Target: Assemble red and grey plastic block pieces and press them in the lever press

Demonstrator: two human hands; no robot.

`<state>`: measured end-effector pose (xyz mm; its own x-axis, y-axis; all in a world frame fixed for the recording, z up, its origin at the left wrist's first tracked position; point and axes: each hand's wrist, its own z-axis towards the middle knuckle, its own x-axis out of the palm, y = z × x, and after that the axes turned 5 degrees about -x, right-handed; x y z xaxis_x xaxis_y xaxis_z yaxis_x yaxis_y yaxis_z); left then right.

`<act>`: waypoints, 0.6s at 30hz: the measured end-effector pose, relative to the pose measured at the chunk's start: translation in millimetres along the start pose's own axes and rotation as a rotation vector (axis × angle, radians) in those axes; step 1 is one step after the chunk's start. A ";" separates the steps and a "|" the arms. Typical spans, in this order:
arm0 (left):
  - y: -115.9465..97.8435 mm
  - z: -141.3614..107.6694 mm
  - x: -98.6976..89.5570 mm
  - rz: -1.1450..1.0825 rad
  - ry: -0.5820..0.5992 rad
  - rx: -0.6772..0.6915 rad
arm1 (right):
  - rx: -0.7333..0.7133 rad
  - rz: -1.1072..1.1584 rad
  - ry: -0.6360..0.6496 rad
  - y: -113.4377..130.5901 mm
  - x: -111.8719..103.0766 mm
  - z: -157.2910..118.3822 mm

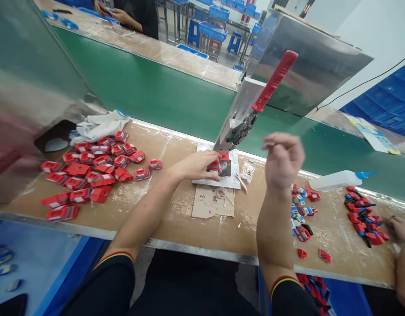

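Note:
My left hand [202,166] is closed around a red and grey plastic toy part [215,166] on the metal base plate [202,182] of a hand press. Beside it, a red piece [224,156] sits under the press head [237,134]. The red lever handle [276,81] of the press points up and to the right. My right hand [284,160] is raised to the right of the press, apart from the lever. Its fingers are curled in and blurred, hiding anything between them.
Red and grey parts [100,164] are heaped at left beside a white cloth [102,125]. Cardboard [205,206], nippers [242,184] and a bag of cotton swabs [247,172] lie near the press. Rightward are toy pieces [301,210], a bottle [337,180] and another person's hand [401,228].

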<state>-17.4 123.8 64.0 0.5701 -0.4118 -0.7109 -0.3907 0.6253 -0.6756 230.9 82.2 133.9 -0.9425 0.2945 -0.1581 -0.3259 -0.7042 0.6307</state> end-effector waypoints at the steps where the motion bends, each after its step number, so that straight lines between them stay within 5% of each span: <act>1: 0.9 0.6 1.0 -0.006 -0.002 -0.003 | 0.053 -0.044 0.035 -15.7 -0.5 -18.1; 6: 1.6 1.8 4.8 -0.032 -0.017 0.006 | 0.302 -0.204 0.353 -70.6 26.6 -68.3; 10: 4.4 -1.3 -1.8 -0.097 -0.034 0.017 | 0.403 -0.155 0.278 -89.4 32.8 -76.1; 14: 19.6 -2.1 -9.0 -0.329 -0.236 0.007 | 0.488 -0.187 0.103 -113.6 -15.7 -71.5; 18: 37.9 5.2 -3.9 -0.741 -0.428 -0.036 | 0.586 -0.359 -0.009 -150.1 -66.3 -38.1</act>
<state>-30.7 152.5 42.2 0.9082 -0.4160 0.0467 0.1720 0.2690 -0.9477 339.4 143.8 20.7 -0.7825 0.4511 -0.4292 -0.5211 -0.0970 0.8480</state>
